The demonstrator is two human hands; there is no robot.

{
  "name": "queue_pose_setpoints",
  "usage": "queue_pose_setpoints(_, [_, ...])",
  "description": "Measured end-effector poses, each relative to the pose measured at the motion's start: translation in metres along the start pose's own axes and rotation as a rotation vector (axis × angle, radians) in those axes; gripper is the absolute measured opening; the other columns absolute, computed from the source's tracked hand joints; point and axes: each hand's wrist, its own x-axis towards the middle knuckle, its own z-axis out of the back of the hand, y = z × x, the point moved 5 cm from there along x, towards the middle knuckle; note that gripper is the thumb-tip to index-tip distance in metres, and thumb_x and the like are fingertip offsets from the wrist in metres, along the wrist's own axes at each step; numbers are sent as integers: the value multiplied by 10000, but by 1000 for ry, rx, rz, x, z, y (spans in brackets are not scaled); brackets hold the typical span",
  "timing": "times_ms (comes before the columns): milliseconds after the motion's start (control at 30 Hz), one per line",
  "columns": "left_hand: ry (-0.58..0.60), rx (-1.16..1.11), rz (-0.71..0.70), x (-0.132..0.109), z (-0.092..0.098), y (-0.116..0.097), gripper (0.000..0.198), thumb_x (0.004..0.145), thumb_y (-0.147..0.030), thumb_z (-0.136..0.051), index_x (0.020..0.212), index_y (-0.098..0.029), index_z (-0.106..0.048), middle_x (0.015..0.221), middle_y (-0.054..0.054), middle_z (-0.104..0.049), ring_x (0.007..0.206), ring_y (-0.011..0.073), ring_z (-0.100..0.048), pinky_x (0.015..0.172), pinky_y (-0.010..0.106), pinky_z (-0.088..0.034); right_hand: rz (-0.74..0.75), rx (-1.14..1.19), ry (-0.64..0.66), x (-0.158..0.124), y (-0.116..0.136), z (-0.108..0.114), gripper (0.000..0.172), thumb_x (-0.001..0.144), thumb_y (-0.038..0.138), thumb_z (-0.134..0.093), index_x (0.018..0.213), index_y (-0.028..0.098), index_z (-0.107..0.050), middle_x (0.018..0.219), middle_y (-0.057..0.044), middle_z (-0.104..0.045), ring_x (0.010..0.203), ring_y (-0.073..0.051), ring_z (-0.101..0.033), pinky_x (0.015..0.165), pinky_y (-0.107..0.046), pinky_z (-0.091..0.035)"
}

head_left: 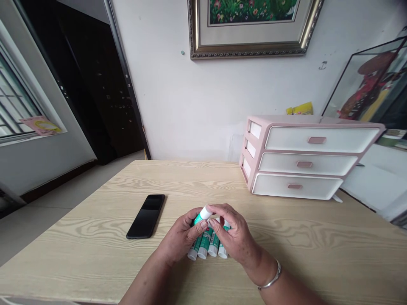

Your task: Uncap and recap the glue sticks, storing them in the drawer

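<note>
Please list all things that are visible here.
Glue stick: one, green and white, held by both hands.
Glue sticks: at least three, green and white, on table under hands.
Phone: one, black, on table, left of hands.
Drawer unit: one, pink and white, on table, back right.
Table: one, pale wood, under hands.
Gold-framed picture: one, gold and green, on wall.
Dark-framed picture: one, red and yellow, far right.
Packet: one, yellow, behind drawer unit.
Bracelet: one, silver, right wrist.
Left hand: one, on glue stick.
Right hand: one, on stick's white end.
</note>
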Motion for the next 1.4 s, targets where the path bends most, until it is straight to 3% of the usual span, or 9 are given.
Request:
queue_pose_setpoints(133, [-17, -45, 37, -2, -1, -4, 437, 880, -531, -703, 1169, -205, -681, 992, 55, -697, 834, 148, -612, 736, 234, -487, 40, -18, 10, 0, 6, 1, 412, 935, 97, -589, 1294, 293, -641, 1168, -50, -718, 1087, -187, -659, 922, -335, -549])
queue_pose_setpoints(200, [-72, -53, 54, -3, 3, -3, 449, 861, -597, -686, 1037, -184, -695, 894, 36, -667, 749, 128, -573, 663, 214, -454, 33, -23, 9, -2, 7, 1, 391, 927, 102, -596, 1271, 281, -646, 1174, -58, -711, 1099, -196, -654, 937, -346, -542])
queue_pose_setpoints(367, [-233, -16, -5, -1, 19, 7, 602, 897, -705, -501, 629, -169, -553, 556, -42, -415, 524, 88, -332, 485, 205, -270, -52, -64, -39, -7, -4, 4, 265, 922, 122, -597, 1145, 248, -665, 1027, -42, -703, 875, -166, -656, 727, -287, -522])
queue_pose_setpoints(533, [-275, -119, 28, 3, 26, 18, 555, 907, -599, -455, 547, -182, -521, 496, -28, -390, 489, 101, -326, 452, 222, -216, -125, -80, -95, -6, -13, 8, 135, 944, 165, -581, 1016, 234, -671, 804, 8, -657, 664, -132, -565, 631, -264, -469])
queue_pose_setpoints(700, [-276, -271, 28, 3, 25, 12, 488, 860, -513, -428, 481, -207, -465, 455, -28, -352, 448, 101, -274, 420, 238, -162, -143, -108, -97, -7, -13, 10, 108, 944, 189, -587, 970, 230, -684, 774, 13, -665, 654, -127, -575, 624, -249, -471])
queue_pose_setpoints(1000, [-369, -202, 55, 1, 30, 12, 481, 862, -541, -443, 508, -215, -454, 465, -31, -380, 455, 104, -297, 431, 240, -189, -169, -128, -121, -6, -16, 14, 115, 938, 214, -584, 955, 216, -698, 741, 6, -671, 634, -135, -587, 607, -251, -477])
queue_pose_setpoints(1100, [-440, 37, 123, -1, 36, 6, 511, 900, -619, -465, 600, -207, -504, 523, -33, -457, 486, 115, -370, 478, 245, -271, -183, -129, -144, -5, -18, 16, 118, 926, 217, -592, 950, 212, -708, 733, 3, -676, 627, -138, -595, 600, -249, -482])
queue_pose_setpoints(1233, [-497, 742, 267, -5, 45, -8, 564, 916, -707, -407, 703, -213, -580, 646, 42, -640, 654, 222, -598, 600, 295, -353, -228, -115, -175, -2, -21, 18, 127, 913, 221, -597, 951, 207, -717, 768, -9, -711, 638, -141, -622, 605, -246, -501])
queue_pose_setpoints(1400, [-446, 1194, 468, -11, 45, -10, 528, 976, -578, -319, 928, -186, -668, 920, 177, -766, 916, 339, -720, 689, 343, -424, -279, -84, -222, 1, -27, 19, 150, 888, 213, -573, 907, 195, -721, 750, -12, -726, 630, -141, -647, 589, -235, -504])
